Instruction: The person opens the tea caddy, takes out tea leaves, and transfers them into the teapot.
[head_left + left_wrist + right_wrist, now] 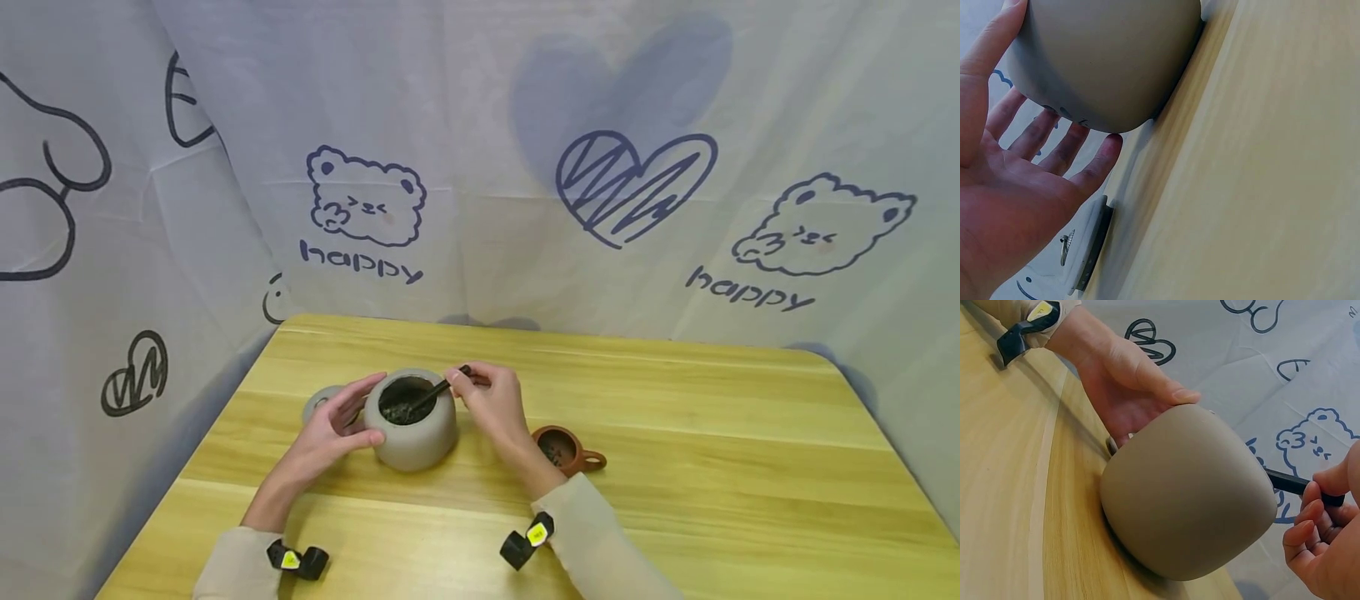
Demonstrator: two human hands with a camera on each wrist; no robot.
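Observation:
A round grey tea jar (416,450) stands on the table, its mouth showing dark dried leaves (395,412) inside. My left hand (330,433) steadies it from the left, thumb near the rim and fingers spread along the far side. In the left wrist view, the fingertips (1110,145) touch the jar's wall. My right hand (495,408) pinches the end of a slim black tea scoop (431,397), which slants down into the jar's mouth; its tip is hidden among the leaves. From the right wrist view, the jar hides all but the handle (1288,482).
Partly behind my right forearm, a small reddish-brown clay pot (573,463) with a side handle holds some dark leaves. The jar's grey lid (1088,250), with a ring on top, lies left of the jar behind my left hand. A printed cloth (495,267) hangs behind the table (720,467).

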